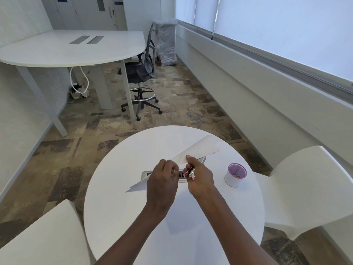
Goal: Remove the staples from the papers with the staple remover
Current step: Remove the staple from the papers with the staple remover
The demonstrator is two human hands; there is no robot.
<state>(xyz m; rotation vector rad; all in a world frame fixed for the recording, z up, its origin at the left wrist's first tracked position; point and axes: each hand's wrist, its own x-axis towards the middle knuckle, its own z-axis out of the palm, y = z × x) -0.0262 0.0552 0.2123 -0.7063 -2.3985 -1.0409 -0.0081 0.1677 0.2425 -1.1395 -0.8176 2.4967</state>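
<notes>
Left hand (162, 178) pinches the papers (194, 151) above the surface (118, 207); right hand (198, 178) grips the staple remover (191, 171) at their edge.

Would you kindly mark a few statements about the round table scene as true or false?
1. The right hand holds the metal staple remover. True.
2. The papers lie flat, untouched. False: both hands hold them raised off the round table.
3. The small cup stands right of the hands. True.
4. The left hand rests empty on the table. False: it pinches the papers.
</notes>
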